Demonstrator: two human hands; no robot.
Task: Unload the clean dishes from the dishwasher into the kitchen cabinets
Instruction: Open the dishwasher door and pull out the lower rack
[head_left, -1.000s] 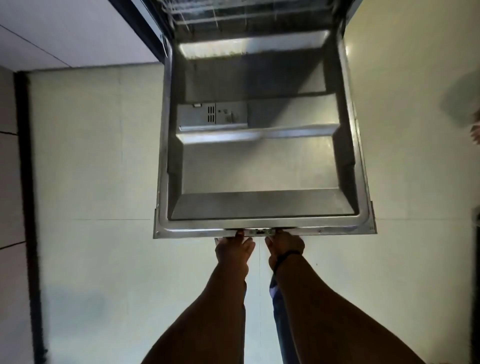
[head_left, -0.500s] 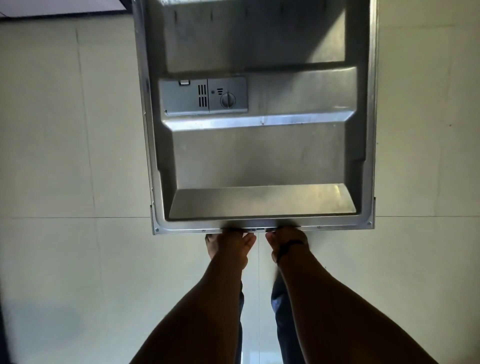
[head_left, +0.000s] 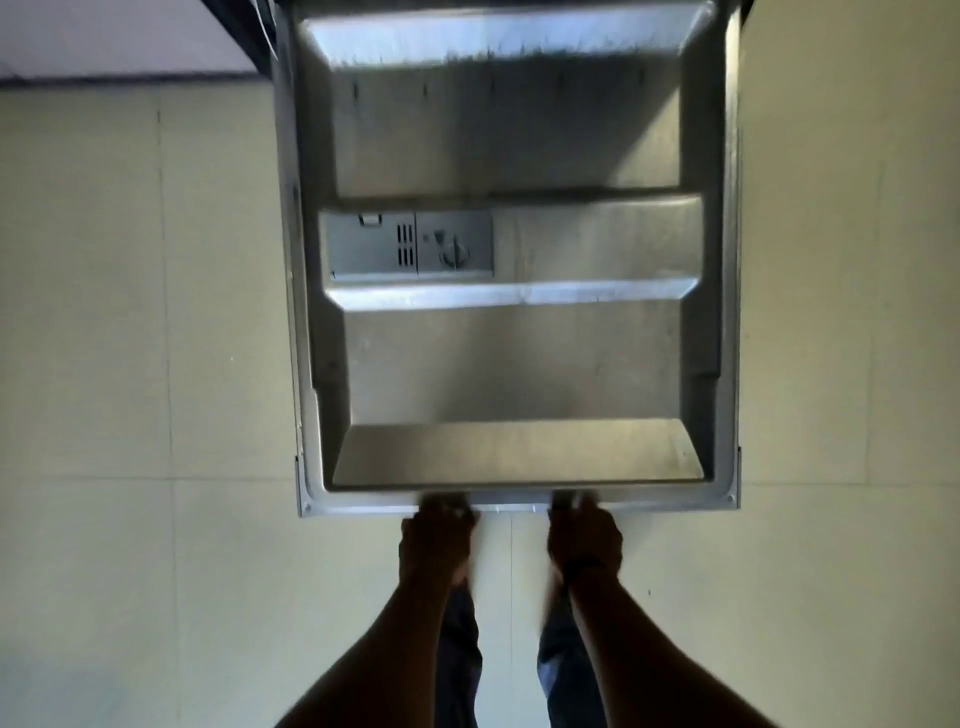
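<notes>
Both on the near edge of the dishwasher door (head_left: 511, 364), swung down nearly flat over the tiled floor (head_left: 130, 312): left hand (head_left: 436, 545) and right hand (head_left: 584, 538) set a little apart, fingers curled over the rim. Probably heavy, stiff, hinged at the far end, steel liner likely slick (detergent dispenser (head_left: 410, 245) mid-panel, no handhold). Best held at that front rim, hands spread, lowered slowly. No dishes in view yet.

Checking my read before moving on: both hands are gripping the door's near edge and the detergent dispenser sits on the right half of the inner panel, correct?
Not quite. The head view shows the detergent dispenser on the panel's left half. Left hand and right hand do grip the dishwasher door near edge.
</notes>
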